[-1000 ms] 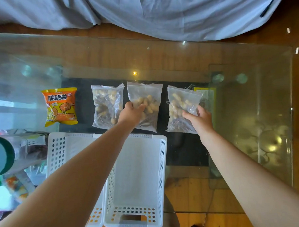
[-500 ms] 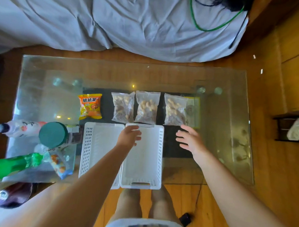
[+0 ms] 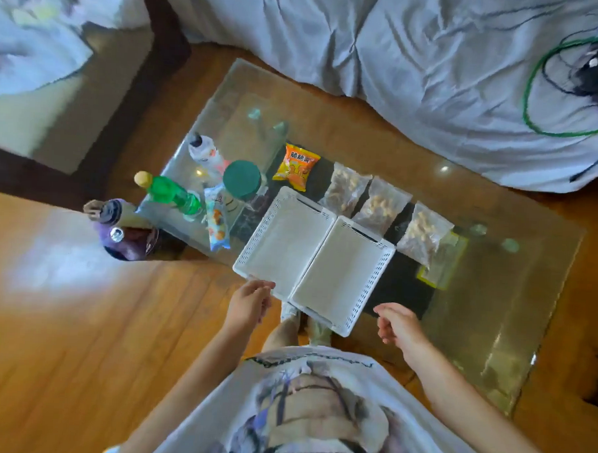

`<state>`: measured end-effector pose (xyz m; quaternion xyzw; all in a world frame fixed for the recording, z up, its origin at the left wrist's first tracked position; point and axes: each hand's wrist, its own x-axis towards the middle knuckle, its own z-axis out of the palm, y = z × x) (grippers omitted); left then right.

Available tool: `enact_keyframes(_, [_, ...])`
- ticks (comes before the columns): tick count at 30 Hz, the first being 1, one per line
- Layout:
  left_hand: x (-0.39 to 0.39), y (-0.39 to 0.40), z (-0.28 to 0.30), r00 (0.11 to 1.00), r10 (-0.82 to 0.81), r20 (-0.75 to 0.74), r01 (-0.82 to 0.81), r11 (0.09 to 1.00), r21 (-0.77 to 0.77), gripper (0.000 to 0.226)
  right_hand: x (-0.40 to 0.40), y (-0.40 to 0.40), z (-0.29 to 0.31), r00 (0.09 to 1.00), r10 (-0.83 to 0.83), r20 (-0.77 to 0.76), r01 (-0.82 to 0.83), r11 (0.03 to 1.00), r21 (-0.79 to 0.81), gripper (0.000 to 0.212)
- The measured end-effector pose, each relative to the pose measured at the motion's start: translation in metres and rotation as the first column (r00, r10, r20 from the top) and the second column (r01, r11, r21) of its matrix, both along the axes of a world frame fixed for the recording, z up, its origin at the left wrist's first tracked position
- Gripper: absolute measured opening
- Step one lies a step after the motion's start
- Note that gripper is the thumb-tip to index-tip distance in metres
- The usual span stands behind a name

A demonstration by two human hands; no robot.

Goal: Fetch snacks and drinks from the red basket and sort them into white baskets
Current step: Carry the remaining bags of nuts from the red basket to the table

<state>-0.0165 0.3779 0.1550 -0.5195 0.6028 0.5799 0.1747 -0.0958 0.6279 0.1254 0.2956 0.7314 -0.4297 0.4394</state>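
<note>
Now, both hands empty: left hand (image 3: 249, 304) loose and half curled just by the near rim of the two white plastic baskets (image 3: 271, 276), right hand (image 3: 398, 324) loose too, near their other corner. Nothing inside the baskets. Beyond the baskets, on the glass table (image 3: 492, 320): one orange chip bag (image 3: 295, 166) and three clear bags of nuts (image 3: 381, 204). Left of the baskets: a green plastic bottle (image 3: 167, 193) with other drinks. No red basket in sight. Best to pick one soft bag by its edge, lift gently, drop into one basket, and keep drinks for the other.
</note>
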Motion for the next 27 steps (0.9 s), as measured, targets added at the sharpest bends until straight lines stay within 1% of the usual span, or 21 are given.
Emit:
enact_keyframes(2, [0.029, -0.004, 0.006, 0.992, 0.129, -0.012, -0.129, 0.992, 0.002, 0.018, -0.001, -0.011, -0.002, 0.992, 0.125, -0.009, -0.125, 0.992, 0.010, 0.008])
enact_keyframes(4, [0.061, -0.006, 0.011, 0.965, 0.263, -0.014, -0.263, 0.965, 0.007, 0.016, -0.003, -0.027, -0.005, 0.971, 0.239, -0.013, -0.239, 0.970, 0.033, 0.011])
enact_keyframes(7, [0.117, -0.006, 0.018, 0.887, 0.461, -0.001, -0.461, 0.887, -0.011, 0.016, -0.002, -0.061, -0.008, 0.886, 0.463, -0.009, -0.461, 0.883, 0.092, 0.022])
enact_keyframes(10, [0.181, -0.004, 0.019, 0.789, 0.614, 0.020, -0.613, 0.789, -0.044, 0.013, 0.009, -0.109, -0.005, 0.721, 0.693, -0.003, -0.687, 0.716, 0.123, 0.019])
enact_keyframes(13, [0.250, 0.003, 0.014, 0.628, 0.777, 0.047, -0.774, 0.630, -0.070, 0.012, 0.035, -0.170, -0.001, 0.518, 0.855, 0.003, -0.850, 0.514, 0.116, 0.017])
enact_keyframes(16, [0.317, 0.016, 0.006, 0.487, 0.866, 0.113, -0.863, 0.497, -0.091, 0.012, 0.078, -0.238, 0.009, 0.336, 0.942, 0.000, -0.937, 0.335, 0.105, 0.017])
enact_keyframes(18, [0.361, 0.025, -0.001, 0.370, 0.914, 0.170, -0.916, 0.388, -0.096, 0.015, 0.114, -0.279, 0.016, 0.257, 0.966, -0.025, -0.963, 0.258, 0.080, 0.011])
enact_keyframes(21, [0.419, 0.029, -0.014, 0.176, 0.942, 0.285, -0.978, 0.200, -0.054, 0.034, 0.168, -0.334, 0.025, 0.170, 0.984, -0.054, -0.984, 0.173, 0.053, 0.007])
enact_keyframes(24, [0.463, 0.012, -0.021, 0.005, 0.927, 0.376, -0.999, 0.017, -0.030, 0.038, 0.217, -0.376, 0.034, 0.097, 0.993, -0.070, -0.994, 0.100, 0.038, 0.007])
enact_keyframes(26, [0.484, -0.013, -0.021, -0.047, 0.925, 0.376, -0.999, -0.038, -0.031, 0.032, 0.242, -0.398, 0.038, 0.072, 0.995, -0.071, -0.997, 0.074, 0.031, 0.011])
enact_keyframes(27, [0.492, -0.029, -0.020, -0.046, 0.931, 0.363, -0.999, -0.040, -0.024, 0.029, 0.253, -0.409, 0.040, 0.062, 0.995, -0.074, -0.998, 0.064, 0.025, 0.012])
